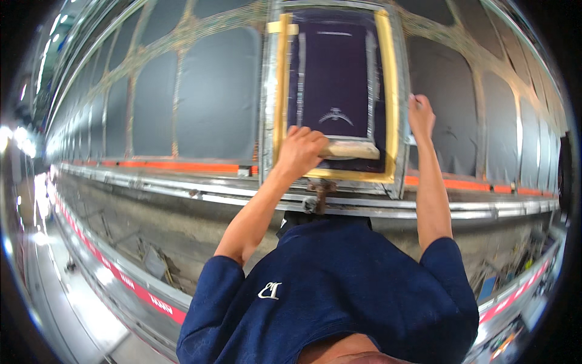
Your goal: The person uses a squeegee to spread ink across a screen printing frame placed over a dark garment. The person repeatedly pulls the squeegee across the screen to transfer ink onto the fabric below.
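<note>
My left hand [301,150] is closed round the left end of a wooden-handled squeegee [353,149]. The squeegee lies crosswise near the close end of a screen printing frame [398,177]. Inside the frame is a dark purple mesh [333,73], edged with yellow tape [389,91] and showing a pale curved motif just beyond the squeegee. My right hand [422,118] is at the frame's right side, with its fingers curled in. Whatever is in those fingers, if anything, is hidden, and I cannot tell whether they touch the frame.
Dark grey panels [217,97] line the long printing table to the left and right of the frame. Along its near side run an orange strip [163,165] and a metal rail [236,202]. A rusty bracket [321,191] sits at the frame's near edge.
</note>
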`<state>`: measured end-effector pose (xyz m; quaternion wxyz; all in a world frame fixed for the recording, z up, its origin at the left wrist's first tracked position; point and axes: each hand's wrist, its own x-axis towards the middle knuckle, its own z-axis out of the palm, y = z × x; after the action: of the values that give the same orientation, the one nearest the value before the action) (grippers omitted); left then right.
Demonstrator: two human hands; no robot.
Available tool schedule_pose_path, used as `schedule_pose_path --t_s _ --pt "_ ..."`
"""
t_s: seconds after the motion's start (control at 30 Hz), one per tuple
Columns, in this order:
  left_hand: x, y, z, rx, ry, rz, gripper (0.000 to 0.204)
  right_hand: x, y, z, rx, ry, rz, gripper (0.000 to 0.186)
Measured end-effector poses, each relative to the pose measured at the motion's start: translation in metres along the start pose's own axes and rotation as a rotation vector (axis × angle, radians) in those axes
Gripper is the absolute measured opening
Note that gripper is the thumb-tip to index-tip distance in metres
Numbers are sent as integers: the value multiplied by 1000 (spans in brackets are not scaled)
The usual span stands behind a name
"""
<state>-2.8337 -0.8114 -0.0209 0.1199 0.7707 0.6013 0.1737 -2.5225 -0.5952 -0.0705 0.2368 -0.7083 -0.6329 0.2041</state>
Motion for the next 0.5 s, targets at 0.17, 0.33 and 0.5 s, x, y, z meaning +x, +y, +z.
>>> schedule_pose_path --t_s 0.17,0.33,0.5 --pt "-15 -8 -16 -7 20 -24 38 -5 -24 -27 23 38 -95 35" --pt "-45 -33 -48 -4 46 -84 36 -31 -79 -18 188 61 -140 30" --pt "-112 -132 -101 82 74 -117 29 -100 -167 96 354 71 -169 26"
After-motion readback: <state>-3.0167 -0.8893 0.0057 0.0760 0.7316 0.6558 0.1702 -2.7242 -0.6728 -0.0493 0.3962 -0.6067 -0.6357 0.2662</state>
